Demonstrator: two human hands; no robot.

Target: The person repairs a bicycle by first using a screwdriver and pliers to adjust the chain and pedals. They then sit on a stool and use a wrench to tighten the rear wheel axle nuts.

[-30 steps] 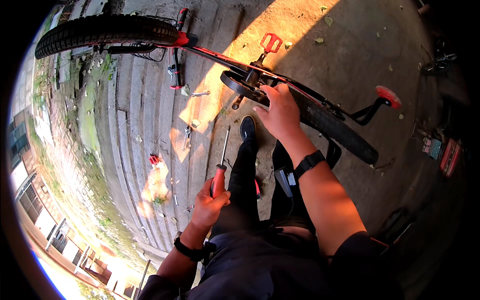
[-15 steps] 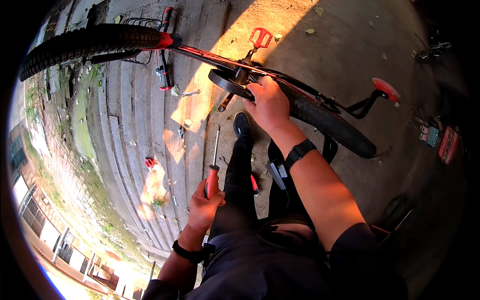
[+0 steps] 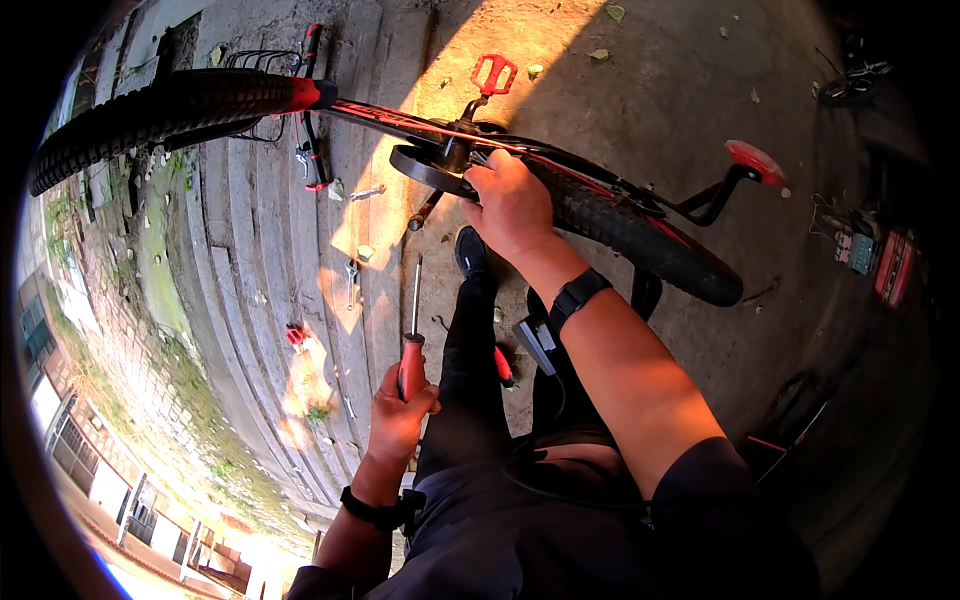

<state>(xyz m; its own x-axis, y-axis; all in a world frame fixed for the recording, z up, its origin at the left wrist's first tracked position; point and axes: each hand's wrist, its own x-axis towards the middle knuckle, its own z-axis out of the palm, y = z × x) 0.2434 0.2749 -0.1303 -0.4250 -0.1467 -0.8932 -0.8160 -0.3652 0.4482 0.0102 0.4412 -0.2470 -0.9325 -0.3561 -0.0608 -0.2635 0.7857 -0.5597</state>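
Note:
My left hand (image 3: 397, 418) is closed around the red handle of a screwdriver (image 3: 415, 310), its shaft pointing up and away from me. A bicycle with a red and black frame (image 3: 385, 118) stretches across the far side. At its crank, beside the black chain guard (image 3: 425, 170), my right hand (image 3: 512, 205) is closed, fingers bent. What those fingers grip is hidden behind the hand. A red pedal (image 3: 494, 75) sits on the far crank arm. The near crank arm (image 3: 424, 212) shows no pedal.
Wrenches (image 3: 352, 283) lie on the grey planks at left, near a small red part (image 3: 296, 336). The knobby front tyre (image 3: 170, 108) is far left, the rear tyre (image 3: 650, 245) right. A red toolbox (image 3: 895, 268) stands at far right. A grey box-shaped device (image 3: 534, 345) is by my legs.
The whole view has shifted slightly, so the bicycle and ground appear a little further left. Both hands keep their grips, the right one still at the crank.

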